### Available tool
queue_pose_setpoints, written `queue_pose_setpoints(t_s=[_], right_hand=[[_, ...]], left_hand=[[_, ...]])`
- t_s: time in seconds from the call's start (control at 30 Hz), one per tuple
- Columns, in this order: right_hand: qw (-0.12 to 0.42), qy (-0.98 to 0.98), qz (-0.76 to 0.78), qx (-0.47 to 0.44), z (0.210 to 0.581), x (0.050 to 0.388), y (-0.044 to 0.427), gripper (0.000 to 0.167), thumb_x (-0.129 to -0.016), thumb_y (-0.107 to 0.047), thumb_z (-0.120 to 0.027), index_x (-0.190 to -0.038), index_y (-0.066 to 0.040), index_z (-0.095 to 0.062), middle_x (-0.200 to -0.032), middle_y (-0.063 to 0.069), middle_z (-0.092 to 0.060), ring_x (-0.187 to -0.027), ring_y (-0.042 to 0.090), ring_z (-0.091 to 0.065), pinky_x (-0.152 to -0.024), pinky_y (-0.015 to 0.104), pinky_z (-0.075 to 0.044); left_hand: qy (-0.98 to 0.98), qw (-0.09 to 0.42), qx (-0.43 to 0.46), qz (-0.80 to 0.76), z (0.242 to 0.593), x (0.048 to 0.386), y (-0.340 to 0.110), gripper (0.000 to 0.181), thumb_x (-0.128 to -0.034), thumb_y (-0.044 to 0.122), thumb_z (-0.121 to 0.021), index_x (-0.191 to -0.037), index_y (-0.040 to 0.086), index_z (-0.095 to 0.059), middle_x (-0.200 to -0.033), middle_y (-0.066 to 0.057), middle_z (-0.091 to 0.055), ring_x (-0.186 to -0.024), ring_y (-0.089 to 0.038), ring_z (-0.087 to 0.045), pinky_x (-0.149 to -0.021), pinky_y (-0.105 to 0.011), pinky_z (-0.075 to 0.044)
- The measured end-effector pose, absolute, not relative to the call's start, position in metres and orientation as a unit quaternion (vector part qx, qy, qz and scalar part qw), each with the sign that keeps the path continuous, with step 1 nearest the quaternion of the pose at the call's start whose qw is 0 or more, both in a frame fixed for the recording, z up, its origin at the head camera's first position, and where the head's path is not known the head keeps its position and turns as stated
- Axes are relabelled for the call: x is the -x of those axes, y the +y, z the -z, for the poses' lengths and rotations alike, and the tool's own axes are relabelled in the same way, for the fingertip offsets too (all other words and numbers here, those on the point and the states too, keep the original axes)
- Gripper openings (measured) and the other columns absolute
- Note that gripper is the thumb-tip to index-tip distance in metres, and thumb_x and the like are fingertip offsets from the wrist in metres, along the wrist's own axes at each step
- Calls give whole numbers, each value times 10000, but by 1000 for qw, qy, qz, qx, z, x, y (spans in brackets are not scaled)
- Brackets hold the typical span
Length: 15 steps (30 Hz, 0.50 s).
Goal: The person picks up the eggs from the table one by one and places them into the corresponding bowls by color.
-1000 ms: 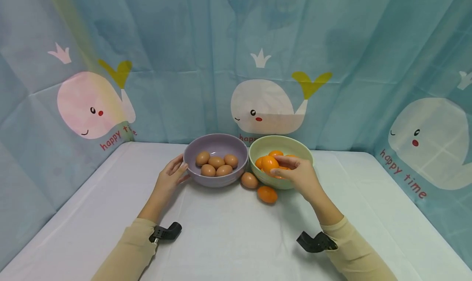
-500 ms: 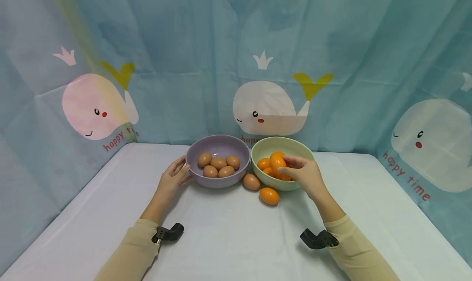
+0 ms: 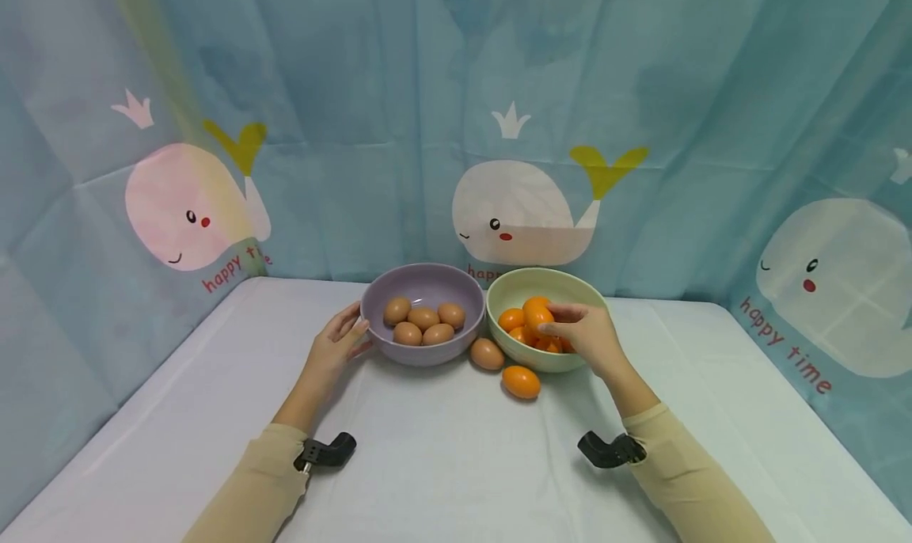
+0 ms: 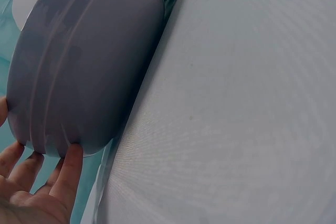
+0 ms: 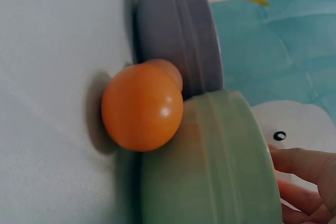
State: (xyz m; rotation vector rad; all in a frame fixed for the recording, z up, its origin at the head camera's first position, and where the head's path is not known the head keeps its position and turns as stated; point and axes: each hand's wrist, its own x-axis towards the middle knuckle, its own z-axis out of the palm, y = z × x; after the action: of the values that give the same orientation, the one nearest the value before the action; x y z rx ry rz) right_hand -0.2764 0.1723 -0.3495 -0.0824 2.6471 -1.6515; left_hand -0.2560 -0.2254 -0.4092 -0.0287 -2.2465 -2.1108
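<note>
On the left, my left hand (image 3: 333, 343) holds the side of a purple bowl (image 3: 422, 355), thumb by the rim and fingertips against the outer wall. Several brown eggs (image 3: 423, 319) lie inside that bowl. Over a pale green bowl (image 3: 530, 357), my right hand (image 3: 593, 339) pinches a smooth orange egg (image 3: 537, 320) between thumb and fingers. More orange eggs (image 3: 511, 319) lie beneath it in the green bowl, partly hidden by the hand. The right wrist view hides the pinched egg behind the green bowl's wall.
A brown egg (image 3: 488, 355) rests on the white tablecloth (image 3: 442, 464) in front of where the bowls meet. Just right of it lies a loose orange egg (image 3: 521, 382). A blue whale-print curtain (image 3: 342, 195) stands close behind the bowls.
My right hand has shifted slightly right with the orange egg, then dipped a little lower into the green bowl. The left hand stays at the purple bowl. The head view has shifted slightly.
</note>
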Motion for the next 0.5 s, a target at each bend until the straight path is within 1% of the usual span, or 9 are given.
queue_pose_setpoints(t_s=[0.17,0.37,0.5], right_hand=[[12,852,523,21,352,282,172,468,-890,-186,-744,-1310,-12,-635,-1331,178,-643,-1208,297,-610,-985,293,-574],[20,867,497,19,352,288,170,462,-891,-181,-743,-1297,12,-635,-1339,195,-633,-1214,313,-600,-1029,363,-557],[29,872,488,17,352,290,170,462,-896,-175,-739,-1297,25,-629,-1346,202,-625,-1205,315,-600,-1025,376,-563]], left_hand=[[-730,32,11,682,411,255,-225,647,-1040,302,-525,-1583,98,-240,-1660,-62,-229,-1497,-228,-317,-1084,-329,-501],[-731,34,17,682,411,255,-226,640,-1043,299,-518,-1584,100,-239,-1661,-57,-224,-1500,-230,-311,-1088,-340,-497],[-732,31,18,681,410,255,-226,641,-1044,301,-515,-1586,107,-233,-1663,-50,-221,-1501,-225,-310,-1096,-347,-489]])
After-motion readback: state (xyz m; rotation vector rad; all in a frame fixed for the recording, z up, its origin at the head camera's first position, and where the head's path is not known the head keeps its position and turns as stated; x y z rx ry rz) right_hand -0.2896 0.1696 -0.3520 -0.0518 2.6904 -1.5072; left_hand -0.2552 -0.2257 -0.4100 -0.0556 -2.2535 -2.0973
